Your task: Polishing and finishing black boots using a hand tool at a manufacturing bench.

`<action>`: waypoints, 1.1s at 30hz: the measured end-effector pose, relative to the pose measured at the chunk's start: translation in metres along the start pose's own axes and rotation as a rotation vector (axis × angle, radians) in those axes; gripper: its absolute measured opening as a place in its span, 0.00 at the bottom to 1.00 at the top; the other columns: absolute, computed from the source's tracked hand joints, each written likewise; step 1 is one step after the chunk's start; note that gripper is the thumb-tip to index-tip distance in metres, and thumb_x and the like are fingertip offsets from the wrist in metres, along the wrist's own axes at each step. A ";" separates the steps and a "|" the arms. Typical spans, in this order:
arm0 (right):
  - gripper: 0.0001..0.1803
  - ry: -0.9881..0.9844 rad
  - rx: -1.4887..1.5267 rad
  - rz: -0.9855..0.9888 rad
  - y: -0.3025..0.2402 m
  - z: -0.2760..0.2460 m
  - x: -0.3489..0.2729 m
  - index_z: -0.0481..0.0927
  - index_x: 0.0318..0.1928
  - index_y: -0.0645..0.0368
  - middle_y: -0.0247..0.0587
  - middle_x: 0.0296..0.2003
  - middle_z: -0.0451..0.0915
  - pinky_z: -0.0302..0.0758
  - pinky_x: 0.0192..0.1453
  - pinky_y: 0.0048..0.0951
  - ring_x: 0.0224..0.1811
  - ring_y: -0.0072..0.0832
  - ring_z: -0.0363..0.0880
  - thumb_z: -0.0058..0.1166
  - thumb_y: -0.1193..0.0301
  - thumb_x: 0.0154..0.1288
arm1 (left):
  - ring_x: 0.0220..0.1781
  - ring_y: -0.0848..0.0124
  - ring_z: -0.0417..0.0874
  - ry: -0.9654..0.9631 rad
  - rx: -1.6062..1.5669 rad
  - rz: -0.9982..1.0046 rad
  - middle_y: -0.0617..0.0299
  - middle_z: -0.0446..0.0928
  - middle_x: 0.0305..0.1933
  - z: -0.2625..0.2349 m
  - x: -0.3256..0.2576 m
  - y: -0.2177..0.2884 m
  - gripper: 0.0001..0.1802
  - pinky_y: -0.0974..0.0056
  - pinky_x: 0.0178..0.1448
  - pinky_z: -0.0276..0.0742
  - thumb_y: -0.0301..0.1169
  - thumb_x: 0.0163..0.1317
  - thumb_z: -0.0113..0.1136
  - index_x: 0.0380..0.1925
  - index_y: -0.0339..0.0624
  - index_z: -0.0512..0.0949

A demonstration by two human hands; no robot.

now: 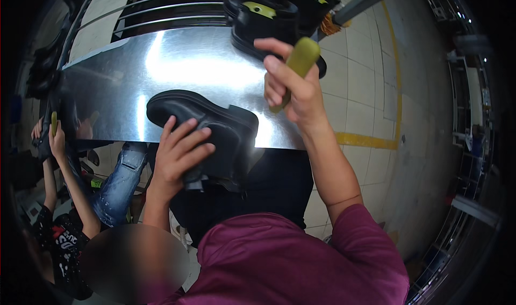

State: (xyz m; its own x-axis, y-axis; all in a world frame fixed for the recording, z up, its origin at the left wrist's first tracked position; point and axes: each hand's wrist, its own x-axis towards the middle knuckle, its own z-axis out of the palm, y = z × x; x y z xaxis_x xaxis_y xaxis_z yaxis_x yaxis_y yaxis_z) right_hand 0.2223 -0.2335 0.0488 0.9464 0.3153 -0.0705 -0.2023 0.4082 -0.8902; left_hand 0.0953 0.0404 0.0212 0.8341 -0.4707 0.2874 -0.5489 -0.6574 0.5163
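Observation:
My left hand (176,155) grips a black ankle boot (209,133) from above, holding it over the near edge of a shiny metal table (177,71). The boot's toe points left. My right hand (293,87) is raised to the right of the boot and closed around an olive-green handle (301,60), likely a brush; its working end is hidden behind the hand.
More black boots with yellow-green insoles (269,14) stand at the table's far right edge. A slatted metal rack (172,6) lies behind the table. At the lower left another person (64,219) holds a shoe and a similar tool. Tiled floor with a yellow line (371,141) lies to the right.

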 end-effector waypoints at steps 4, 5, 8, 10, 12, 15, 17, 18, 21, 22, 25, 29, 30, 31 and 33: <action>0.22 -0.020 0.178 0.116 0.021 -0.012 -0.039 0.78 0.60 0.71 0.26 0.15 0.64 0.69 0.21 0.23 0.14 0.17 0.68 0.57 0.68 0.73 | 0.77 0.50 0.71 0.053 -0.142 -0.104 0.59 0.82 0.65 0.011 0.003 0.006 0.18 0.36 0.84 0.46 0.29 0.59 0.61 0.50 0.50 0.87; 0.21 -0.025 0.197 0.115 0.027 -0.012 -0.042 0.79 0.59 0.71 0.27 0.15 0.65 0.69 0.20 0.23 0.13 0.17 0.68 0.58 0.67 0.73 | 0.77 0.50 0.71 0.050 -0.138 -0.109 0.59 0.82 0.65 0.012 0.006 0.009 0.18 0.36 0.84 0.46 0.29 0.59 0.61 0.50 0.50 0.87; 0.21 -0.011 0.177 0.121 0.031 -0.007 -0.042 0.80 0.58 0.72 0.27 0.15 0.65 0.70 0.20 0.23 0.13 0.18 0.69 0.58 0.67 0.73 | 0.81 0.46 0.65 0.056 -0.129 -0.156 0.57 0.79 0.69 0.013 0.012 0.020 0.19 0.34 0.84 0.38 0.30 0.57 0.63 0.50 0.50 0.86; 0.20 -0.017 0.172 0.120 0.030 -0.001 -0.041 0.80 0.56 0.71 0.27 0.15 0.65 0.67 0.20 0.22 0.13 0.17 0.67 0.58 0.67 0.73 | 0.84 0.45 0.57 0.055 -0.146 -0.172 0.57 0.76 0.72 0.012 0.005 0.025 0.20 0.31 0.84 0.33 0.29 0.54 0.66 0.50 0.51 0.86; 0.19 -0.031 0.031 0.132 0.023 0.007 -0.036 0.81 0.55 0.71 0.26 0.15 0.65 0.62 0.19 0.21 0.12 0.15 0.63 0.59 0.67 0.73 | 0.86 0.46 0.54 0.044 -0.156 -0.179 0.59 0.75 0.73 0.014 -0.003 0.024 0.24 0.31 0.84 0.30 0.25 0.51 0.68 0.50 0.54 0.87; 0.17 -0.002 0.010 0.150 0.015 0.030 -0.021 0.82 0.51 0.69 0.26 0.16 0.67 0.58 0.18 0.19 0.12 0.13 0.61 0.62 0.66 0.71 | 0.86 0.47 0.54 0.037 -0.184 -0.166 0.60 0.75 0.73 0.012 -0.005 0.027 0.25 0.34 0.85 0.29 0.21 0.50 0.65 0.51 0.54 0.87; 0.15 0.026 -0.009 0.159 0.012 0.041 -0.010 0.82 0.45 0.67 0.26 0.17 0.70 0.57 0.17 0.18 0.11 0.12 0.62 0.66 0.66 0.69 | 0.86 0.46 0.53 0.017 -0.187 -0.148 0.59 0.75 0.73 0.015 -0.006 0.030 0.24 0.33 0.85 0.29 0.24 0.51 0.67 0.50 0.54 0.87; 0.15 0.003 -0.014 0.160 0.015 0.049 -0.002 0.82 0.45 0.67 0.26 0.17 0.70 0.57 0.17 0.18 0.11 0.12 0.62 0.66 0.66 0.69 | 0.85 0.45 0.54 0.007 -0.161 -0.134 0.58 0.75 0.73 0.015 -0.007 0.031 0.21 0.35 0.85 0.30 0.29 0.53 0.70 0.50 0.53 0.87; 0.15 -0.081 -0.120 0.190 0.030 0.082 0.025 0.82 0.44 0.64 0.25 0.16 0.67 0.57 0.16 0.19 0.11 0.13 0.61 0.68 0.65 0.66 | 0.86 0.46 0.52 0.030 -0.189 -0.125 0.60 0.74 0.74 0.015 -0.013 0.031 0.23 0.35 0.85 0.27 0.28 0.53 0.71 0.52 0.54 0.86; 0.15 -0.116 -0.131 0.199 0.037 0.092 0.033 0.82 0.44 0.64 0.25 0.16 0.67 0.57 0.16 0.19 0.11 0.13 0.61 0.68 0.65 0.66 | 0.86 0.46 0.52 0.037 -0.191 -0.127 0.60 0.74 0.74 0.018 -0.016 0.029 0.23 0.34 0.85 0.26 0.29 0.53 0.72 0.52 0.55 0.86; 0.17 -0.137 -0.322 0.130 0.049 0.118 0.054 0.81 0.45 0.65 0.27 0.16 0.70 0.56 0.15 0.20 0.10 0.14 0.61 0.68 0.65 0.66 | 0.86 0.46 0.50 0.075 -0.260 -0.089 0.60 0.74 0.74 0.024 -0.019 0.020 0.25 0.31 0.84 0.23 0.33 0.52 0.76 0.53 0.54 0.85; 0.14 -0.212 -0.211 0.178 0.061 0.146 0.081 0.82 0.43 0.64 0.25 0.15 0.68 0.55 0.14 0.21 0.10 0.14 0.61 0.67 0.65 0.67 | 0.87 0.49 0.47 0.056 -0.300 -0.061 0.62 0.71 0.76 0.025 -0.025 0.011 0.26 0.30 0.83 0.23 0.26 0.54 0.72 0.55 0.58 0.85; 0.14 -0.218 -0.226 0.184 0.066 0.156 0.088 0.81 0.43 0.64 0.25 0.15 0.68 0.55 0.14 0.21 0.10 0.14 0.60 0.67 0.65 0.67 | 0.88 0.49 0.47 0.048 -0.340 -0.067 0.63 0.71 0.77 0.025 -0.027 0.009 0.27 0.30 0.83 0.23 0.23 0.54 0.70 0.56 0.58 0.85; 0.15 -0.234 -0.237 0.188 0.073 0.168 0.093 0.81 0.43 0.64 0.25 0.15 0.68 0.55 0.14 0.21 0.10 0.14 0.60 0.67 0.65 0.67 | 0.88 0.50 0.46 0.050 -0.350 -0.056 0.64 0.70 0.77 0.025 -0.030 0.004 0.29 0.28 0.83 0.23 0.20 0.53 0.69 0.56 0.58 0.84; 0.15 -0.271 -0.259 0.208 0.089 0.188 0.101 0.81 0.44 0.65 0.25 0.14 0.68 0.55 0.14 0.21 0.10 0.14 0.60 0.67 0.65 0.67 | 0.88 0.50 0.46 0.060 -0.350 -0.054 0.64 0.68 0.78 0.026 -0.039 -0.003 0.34 0.27 0.83 0.22 0.18 0.50 0.70 0.58 0.58 0.83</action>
State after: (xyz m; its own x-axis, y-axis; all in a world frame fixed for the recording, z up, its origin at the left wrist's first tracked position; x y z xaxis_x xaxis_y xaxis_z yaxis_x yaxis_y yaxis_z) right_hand 0.2524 -0.0046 0.0473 0.7846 0.5961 -0.1704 -0.2793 0.0944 -0.9556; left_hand 0.0634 0.0456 -0.0129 0.8690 -0.3984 0.2935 -0.4606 -0.4344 0.7741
